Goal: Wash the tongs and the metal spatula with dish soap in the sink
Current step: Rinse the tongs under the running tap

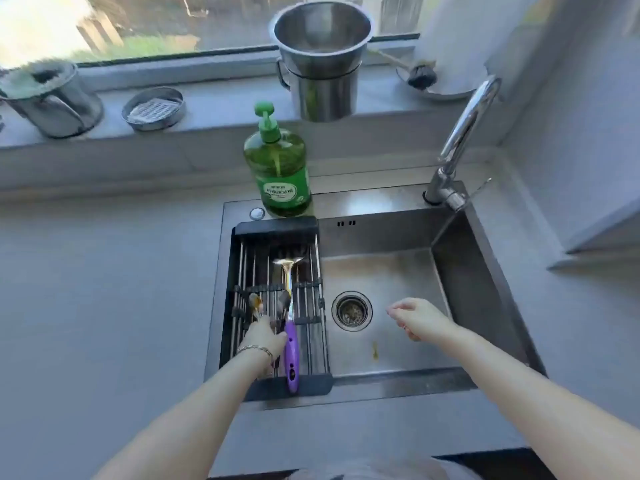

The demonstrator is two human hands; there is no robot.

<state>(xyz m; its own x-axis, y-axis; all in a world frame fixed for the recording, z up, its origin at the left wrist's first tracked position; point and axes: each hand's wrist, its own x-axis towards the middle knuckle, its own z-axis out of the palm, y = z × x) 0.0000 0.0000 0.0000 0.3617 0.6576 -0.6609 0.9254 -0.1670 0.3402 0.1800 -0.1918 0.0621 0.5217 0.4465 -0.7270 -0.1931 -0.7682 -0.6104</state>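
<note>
Pickup stage: left hand [265,336] curls round the tongs [255,303] on the rack [277,225]; right hand [415,317] loose, empty; dish soap [277,168] next.

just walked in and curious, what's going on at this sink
A person stands at the sink. Their left hand reaches into the drain rack across its left side and appears to grip the tongs, which lie beside the purple-handled metal spatula. The right hand hovers near the drain, holding nothing. The green dish soap bottle stands behind the rack, untouched, and no water runs from the faucet.
</note>
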